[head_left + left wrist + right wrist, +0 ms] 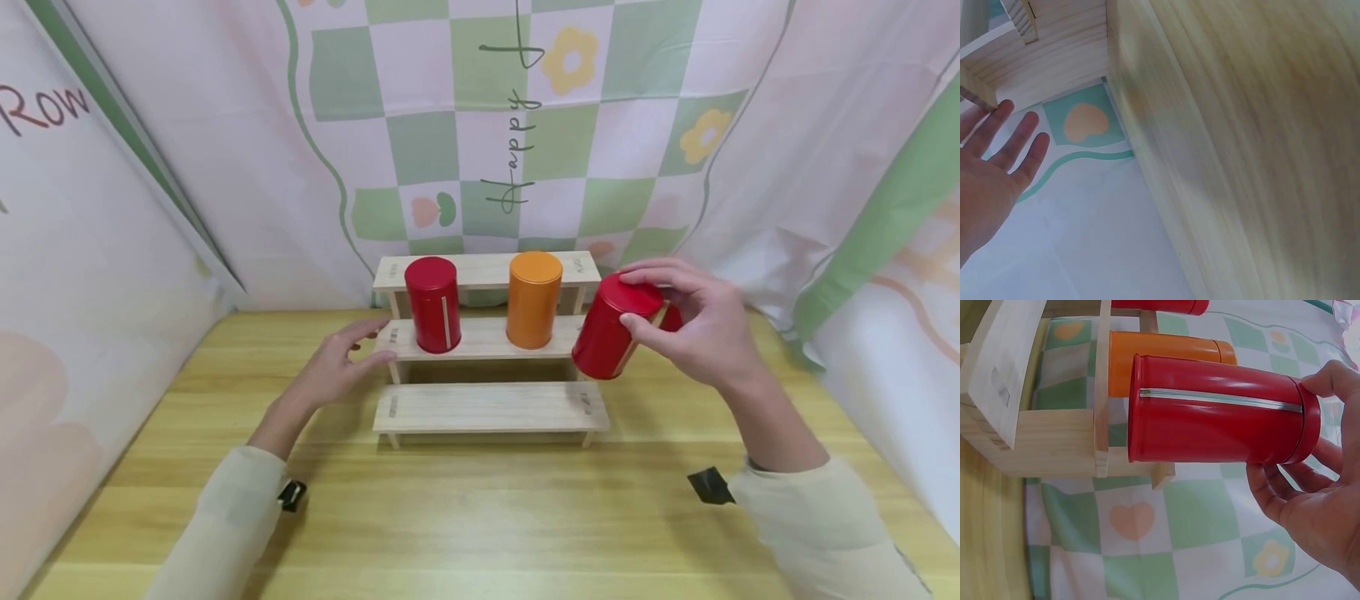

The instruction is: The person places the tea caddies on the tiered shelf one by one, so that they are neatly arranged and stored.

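Note:
My right hand [693,321] holds a red can [600,337] by its lid end, thumb on the near side and fingers over the far side. The can is tilted beside the right end of the middle tier of a wooden three-step rack [487,408]. In the right wrist view the held red can [1216,431] shows a pale seam, its base toward the rack. A red can [432,308] and an orange can [534,304] stand upright on the middle tier. My left hand [337,367] is at that tier's left end; the left wrist view shows extended fingers [1019,140] by its edge.
The rack stands on a wood-grain table [465,508] near its back edge. A checkered cloth [495,142] with flowers hangs close behind, and white cloth rises at both sides. A small patch of red [671,318] shows under the right palm.

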The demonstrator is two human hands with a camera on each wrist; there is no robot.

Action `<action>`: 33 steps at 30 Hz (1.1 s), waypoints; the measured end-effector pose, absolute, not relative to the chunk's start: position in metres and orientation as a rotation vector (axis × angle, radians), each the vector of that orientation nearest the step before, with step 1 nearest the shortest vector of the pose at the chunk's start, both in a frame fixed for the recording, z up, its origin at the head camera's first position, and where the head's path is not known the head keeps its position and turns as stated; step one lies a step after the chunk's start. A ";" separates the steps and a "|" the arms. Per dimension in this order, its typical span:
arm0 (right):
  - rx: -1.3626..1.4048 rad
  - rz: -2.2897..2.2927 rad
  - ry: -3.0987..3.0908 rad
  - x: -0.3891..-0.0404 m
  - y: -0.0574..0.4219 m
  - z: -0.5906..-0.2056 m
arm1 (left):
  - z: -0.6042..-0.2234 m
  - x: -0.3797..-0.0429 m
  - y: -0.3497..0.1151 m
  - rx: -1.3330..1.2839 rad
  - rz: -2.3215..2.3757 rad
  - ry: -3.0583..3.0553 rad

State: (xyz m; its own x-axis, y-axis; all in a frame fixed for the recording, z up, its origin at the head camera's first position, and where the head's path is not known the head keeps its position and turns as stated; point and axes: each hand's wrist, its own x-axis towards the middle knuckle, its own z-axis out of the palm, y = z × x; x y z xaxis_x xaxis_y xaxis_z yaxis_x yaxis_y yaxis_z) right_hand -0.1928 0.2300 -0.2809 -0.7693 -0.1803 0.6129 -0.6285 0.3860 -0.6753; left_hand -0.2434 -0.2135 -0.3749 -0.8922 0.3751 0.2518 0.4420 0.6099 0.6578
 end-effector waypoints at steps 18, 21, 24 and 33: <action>0.813 1.386 -2.211 -0.190 0.204 -0.286 | -0.376 -0.244 -0.214 -0.698 -1.180 -2.732; 0.815 1.390 -2.228 -0.189 0.201 -0.286 | -0.375 -0.244 -0.214 -0.703 -1.177 -2.731; 0.823 1.392 -2.248 -0.189 0.197 -0.288 | -0.375 -0.244 -0.214 -0.705 -1.175 -2.732; 0.895 1.406 -2.257 -0.190 0.184 -0.293 | -0.376 -0.245 -0.214 -0.707 -1.173 -2.738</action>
